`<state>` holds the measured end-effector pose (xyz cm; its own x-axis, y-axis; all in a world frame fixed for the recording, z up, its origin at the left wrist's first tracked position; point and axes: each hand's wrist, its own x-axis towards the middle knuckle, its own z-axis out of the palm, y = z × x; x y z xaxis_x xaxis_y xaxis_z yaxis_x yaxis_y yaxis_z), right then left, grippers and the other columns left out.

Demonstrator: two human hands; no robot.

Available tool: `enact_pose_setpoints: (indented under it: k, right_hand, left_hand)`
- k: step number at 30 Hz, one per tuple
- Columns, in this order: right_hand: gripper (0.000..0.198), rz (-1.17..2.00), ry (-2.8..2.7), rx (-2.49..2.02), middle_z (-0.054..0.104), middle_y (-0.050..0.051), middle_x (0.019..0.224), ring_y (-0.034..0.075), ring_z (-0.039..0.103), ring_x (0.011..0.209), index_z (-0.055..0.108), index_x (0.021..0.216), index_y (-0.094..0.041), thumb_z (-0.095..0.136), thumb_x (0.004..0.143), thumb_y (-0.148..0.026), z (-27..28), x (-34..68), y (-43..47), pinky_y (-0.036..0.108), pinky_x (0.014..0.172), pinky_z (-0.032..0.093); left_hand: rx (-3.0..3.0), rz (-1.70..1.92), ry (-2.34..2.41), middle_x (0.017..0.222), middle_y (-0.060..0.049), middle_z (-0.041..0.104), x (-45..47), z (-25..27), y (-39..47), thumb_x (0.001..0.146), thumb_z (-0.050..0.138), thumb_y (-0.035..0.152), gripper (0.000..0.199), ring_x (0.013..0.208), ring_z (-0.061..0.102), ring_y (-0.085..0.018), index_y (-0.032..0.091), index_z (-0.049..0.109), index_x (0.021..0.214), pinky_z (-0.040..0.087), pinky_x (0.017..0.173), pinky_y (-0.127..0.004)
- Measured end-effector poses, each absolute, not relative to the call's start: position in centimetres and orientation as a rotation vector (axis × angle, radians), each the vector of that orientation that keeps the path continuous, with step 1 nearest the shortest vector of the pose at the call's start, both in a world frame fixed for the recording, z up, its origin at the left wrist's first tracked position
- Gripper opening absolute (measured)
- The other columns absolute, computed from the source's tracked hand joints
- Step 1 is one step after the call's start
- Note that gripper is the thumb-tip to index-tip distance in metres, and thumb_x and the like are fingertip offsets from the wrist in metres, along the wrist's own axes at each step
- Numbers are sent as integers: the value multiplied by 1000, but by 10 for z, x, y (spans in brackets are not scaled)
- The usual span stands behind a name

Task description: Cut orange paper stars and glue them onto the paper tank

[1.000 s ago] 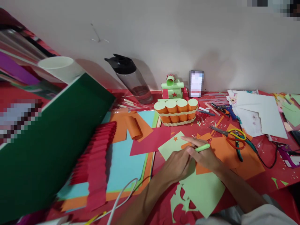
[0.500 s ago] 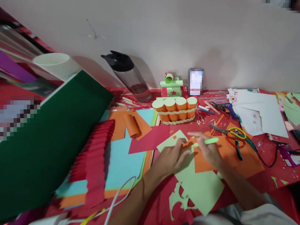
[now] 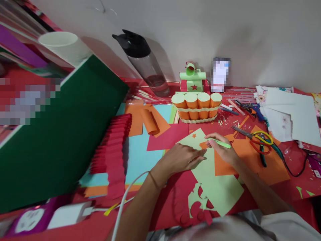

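My right hand grips a slim light green pen in a writing hold, its tip hidden among the fingers. Just under it lies a small orange paper piece. My left hand reaches in from the left, its fingers closed together and pinning the lower edge of that piece. Both hands are over a pale green sheet. A small orange star rests near the sheet's top corner. Beside my right hand an orange sheet overlaps the green one.
Scissors and pliers lie at right. Behind the hands stand a row of orange paper tubes and a green paper model. A phone leans on the wall, a bottle nearby. A dark green board slants at left.
The view has shifted, so things appear higher and farther right. The pen has gone from lying nearly level across my right fingers to a writing grip, close over the small orange piece.
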<state>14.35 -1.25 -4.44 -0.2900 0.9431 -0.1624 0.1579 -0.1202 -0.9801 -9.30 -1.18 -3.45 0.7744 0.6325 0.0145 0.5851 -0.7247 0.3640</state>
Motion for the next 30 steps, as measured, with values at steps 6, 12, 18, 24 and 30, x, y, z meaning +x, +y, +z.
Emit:
enact_pose_setpoints:
  k: [6,12,18,24,30]
  right_hand:
    - [39,1586,-1365,-1205,77,6,102,20,74,98,73,122,-25,63,101,-56,-41,142,-8,35,92,58]
    - [28,1461,-1532,-1277,77,2,94,17,70,83,70,116,-25,62,102,-48,-42,143,-7,29,75,53]
    - [17,1218,-1720,-1353,72,-1,81,16,66,70,63,93,-24,69,97,-40,-40,139,-5,26,64,46]
    - [17,1208,-1753,-1371,70,-2,76,15,64,66,65,90,-23,70,95,-38,-42,140,-1,25,61,44]
    - [14,1203,-1742,-1356,73,-1,76,16,67,66,67,90,-23,71,91,-36,-42,140,-2,24,61,49]
  left_hand:
    - [2562,188,1047,67,-5,71,-99,-35,-9,112,35,53,51,56,63,-18,25,75,128,33,54,-27]
    - [2536,84,1087,76,-7,78,-99,-33,-9,112,34,53,53,64,68,-20,27,74,136,29,55,-28]
    - [2531,54,1108,81,-6,79,-98,-32,-9,112,32,52,52,65,69,-20,29,73,134,26,55,-29]
    - [2610,86,1182,68,-6,72,-98,-31,-9,113,23,55,61,60,65,-20,25,76,118,19,54,-31]
    - [2600,87,1190,72,-6,74,-95,-29,-10,113,20,56,64,61,66,-20,24,74,117,18,54,-32]
